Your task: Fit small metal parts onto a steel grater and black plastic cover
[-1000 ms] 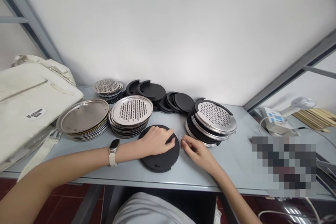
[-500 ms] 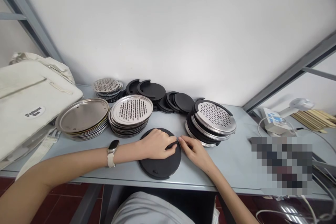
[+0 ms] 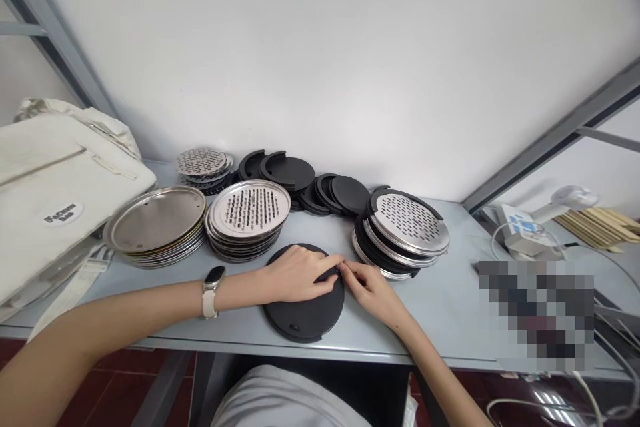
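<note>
A black round disc [image 3: 305, 320] lies flat near the table's front edge, with a small oval hole near its lower rim. My left hand [image 3: 297, 273] rests across the top of this disc, palm down. Its index finger is stretched towards the disc's right rim and the thumb stands apart below; the other fingers are mostly hidden. At that rim, my right hand [image 3: 367, 283] pinches with thumb and forefinger, almost touching the left index fingertip. Whatever lies in the pinch is covered by the fingers. A stack of grater plates with black rims [image 3: 407, 223] stands just beyond my right hand.
Stacked metal plates [image 3: 157, 217] and round grater plates [image 3: 250, 210] stand behind my left forearm. Smaller graters [image 3: 203, 163] and black discs [image 3: 290, 173] line the wall. A white bag [image 3: 65, 173] is at left; a white device [image 3: 520, 230] with cables is at right.
My left index finger has stretched out towards the right fingertips, where it was more curled before. My right hand and the disc stay almost in place.
</note>
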{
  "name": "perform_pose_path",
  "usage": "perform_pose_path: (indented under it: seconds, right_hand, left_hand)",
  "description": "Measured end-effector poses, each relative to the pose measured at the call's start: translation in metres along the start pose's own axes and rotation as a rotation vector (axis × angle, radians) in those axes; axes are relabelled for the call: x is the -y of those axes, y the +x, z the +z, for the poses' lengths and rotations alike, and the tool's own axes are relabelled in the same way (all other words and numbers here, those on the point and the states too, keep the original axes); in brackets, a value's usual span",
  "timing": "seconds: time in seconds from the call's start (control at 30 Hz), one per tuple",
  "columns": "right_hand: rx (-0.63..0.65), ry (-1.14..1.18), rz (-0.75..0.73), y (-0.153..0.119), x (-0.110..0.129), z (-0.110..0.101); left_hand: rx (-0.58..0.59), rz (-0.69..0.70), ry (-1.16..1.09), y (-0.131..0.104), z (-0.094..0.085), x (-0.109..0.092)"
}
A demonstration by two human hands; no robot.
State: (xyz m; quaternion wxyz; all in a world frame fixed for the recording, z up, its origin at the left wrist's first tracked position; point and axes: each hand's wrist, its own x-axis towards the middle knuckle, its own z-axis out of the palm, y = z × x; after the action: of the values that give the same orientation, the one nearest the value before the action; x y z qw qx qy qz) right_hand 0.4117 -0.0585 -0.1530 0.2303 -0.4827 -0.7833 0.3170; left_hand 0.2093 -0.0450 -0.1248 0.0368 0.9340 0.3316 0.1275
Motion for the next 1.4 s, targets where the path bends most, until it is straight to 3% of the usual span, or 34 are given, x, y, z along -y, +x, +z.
perform_pose_path:
  seconds: [0.6,0.83,1.13,1.4]
  right_hand:
    - [-0.024,0.027,-0.001,-0.006,0.002,-0.001]
    - [-0.038,0.03,0.009,-0.006,0.004,-0.001]
    - [-0.184,0.086,-0.006,-0.009,0.009,-0.002]
    - [-0.249,0.21,-0.004,-0.008,0.006,-0.001]
  left_hand:
    - [0.021,0.04,0.026,0.0,-0.001,0.003]
    - [0.041,-0.007,-0.03,0.001,-0.005,0.004]
    - [-0.008,-0.102,-0.065,0.001,-0.012,0.0]
    - [-0.048,0.114,0.196,0.004,-0.026,0.001]
